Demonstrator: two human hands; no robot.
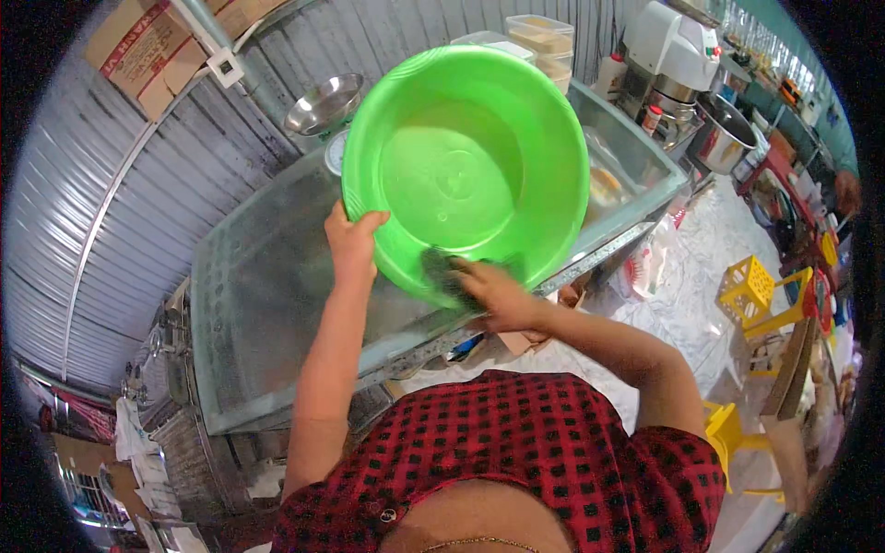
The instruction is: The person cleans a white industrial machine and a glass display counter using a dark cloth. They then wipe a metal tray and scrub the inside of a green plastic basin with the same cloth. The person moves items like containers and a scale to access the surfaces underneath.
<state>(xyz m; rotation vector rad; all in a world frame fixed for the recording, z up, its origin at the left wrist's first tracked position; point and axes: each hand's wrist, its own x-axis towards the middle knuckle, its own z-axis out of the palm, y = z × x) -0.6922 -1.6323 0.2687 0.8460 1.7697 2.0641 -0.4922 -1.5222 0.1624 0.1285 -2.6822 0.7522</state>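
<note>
A bright green plastic basin (456, 159) is tilted up over the glass-topped table (276, 304), its inside facing me. The inner wall and bottom look bare. At the left of its rim, my left hand (352, 238) grips the edge with the thumb on the inner side. My right hand (501, 294) is at the near side of the rim and holds a dark piece of cloth (446, 273) against it. Motion blurs both the cloth and the fingers, so the cloth's exact shape is unclear.
Behind the basin stand a dial scale (337, 152) with a steel pan (325, 104) and lidded plastic tubs (543, 41). A stand mixer (674, 48) and a steel pot (722, 131) are at back right. Yellow plastic stools (726, 442) stand right; another person's hand (848, 193) shows far right.
</note>
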